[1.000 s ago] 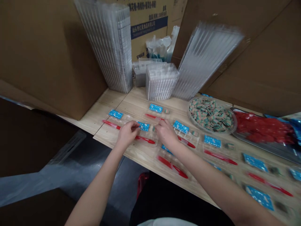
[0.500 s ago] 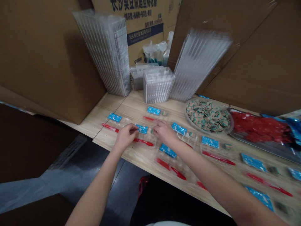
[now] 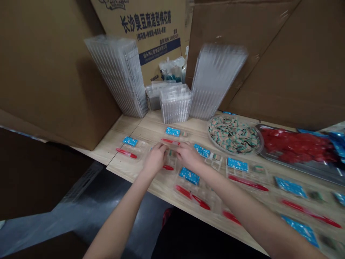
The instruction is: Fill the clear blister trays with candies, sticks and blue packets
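Clear tray stacks (image 3: 175,106) stand beyond left hand (image 3: 155,160) and right hand (image 3: 188,155).

One head-worn camera faces forward and down. It looks closely over the left hand (image 3: 155,160) and right hand (image 3: 189,155) onto the pale wood-grain counter (image 3: 159,185).

A small packing workshop, seen from beside the bench: a carton printed with Chinese lettering (image 3: 140,32) and brown cardboard sheets (image 3: 280,72) wall in a wood-topped workbench (image 3: 129,127) — a tall stack of clear plastic trays (image 3: 115,75) and a steel tray of red pieces (image 3: 304,167) stand on it.
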{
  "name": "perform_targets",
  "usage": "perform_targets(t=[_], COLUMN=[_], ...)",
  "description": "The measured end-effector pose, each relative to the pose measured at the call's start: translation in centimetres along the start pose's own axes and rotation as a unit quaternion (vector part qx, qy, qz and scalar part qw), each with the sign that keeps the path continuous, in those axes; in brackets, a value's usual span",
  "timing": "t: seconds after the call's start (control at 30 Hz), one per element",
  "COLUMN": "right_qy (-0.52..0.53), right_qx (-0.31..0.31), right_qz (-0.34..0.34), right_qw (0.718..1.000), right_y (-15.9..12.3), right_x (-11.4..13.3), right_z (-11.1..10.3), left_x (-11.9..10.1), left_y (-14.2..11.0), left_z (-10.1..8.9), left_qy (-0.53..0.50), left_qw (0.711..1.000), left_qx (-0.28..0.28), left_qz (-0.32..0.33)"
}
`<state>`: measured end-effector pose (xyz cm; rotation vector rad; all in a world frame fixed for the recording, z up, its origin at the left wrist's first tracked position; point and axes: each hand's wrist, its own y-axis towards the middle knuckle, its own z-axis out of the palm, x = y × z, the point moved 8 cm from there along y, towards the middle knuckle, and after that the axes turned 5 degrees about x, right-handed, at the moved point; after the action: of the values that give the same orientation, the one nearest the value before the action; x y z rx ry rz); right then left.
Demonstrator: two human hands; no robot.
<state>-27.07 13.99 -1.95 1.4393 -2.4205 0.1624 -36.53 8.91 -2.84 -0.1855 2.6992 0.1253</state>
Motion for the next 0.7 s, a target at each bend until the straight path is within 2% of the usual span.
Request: perform_targets(t=[0.2, 0.33, 0.47, 0.57, 0.7], right_qy=[-0.040, -0.083, -0.095, -0.091, -0.083], right_qx=[0.018, 0.064, 0.126, 0.119, 0.074], right_qz=[0.009, 0.020, 0.000, -0.009, -0.021], right_qw=[0.999, 0.994, 0.987, 0.989, 0.994], right_y=[1.6, 2.0, 2.8, 2.9, 2.2], right_x=[0.7, 1.2, 1.5, 1.4, 1.4], right_z=[2.3, 2.4, 1.9, 1.2, 0.6], left_x=[0.9, 1.1, 1.2, 1.4, 1.6], left_y=[-0.6, -0.8, -0.9, -0.9, -1.0], left_z=[0.2, 0.3, 0.3, 0.5, 0.5], left_qy=[-0.053, -0.073, -0.087, -0.094, -0.109], left_qw=[0.998, 0.997, 0.995, 0.995, 0.993], left_qx=[-0.009, -0.007, -0.011, -0.012, -0.019], left_qz=[0.026, 0.033, 0.039, 0.037, 0.037])
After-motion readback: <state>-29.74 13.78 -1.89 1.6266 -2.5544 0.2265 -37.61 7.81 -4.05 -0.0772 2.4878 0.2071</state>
